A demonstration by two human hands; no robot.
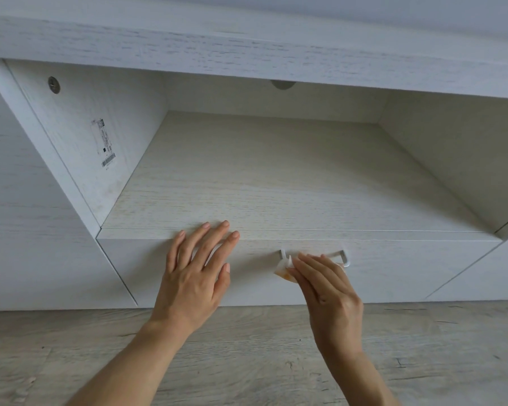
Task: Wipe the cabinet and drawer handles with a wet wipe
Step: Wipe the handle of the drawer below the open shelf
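Observation:
A white wood-grain drawer front sits low in the cabinet, with a slim metal bar handle at its middle. My right hand holds a folded white wet wipe, stained orange at its lower corner, against the left part of the handle; the hand hides the bar's middle. My left hand lies flat with straight, spread fingers on the drawer front's upper left, fingertips at its top edge.
Above the drawer is an open shelf compartment with a barcode sticker on its left wall. A thick top board overhangs it. Closed white panels flank both sides. Grey wood-look floor lies below.

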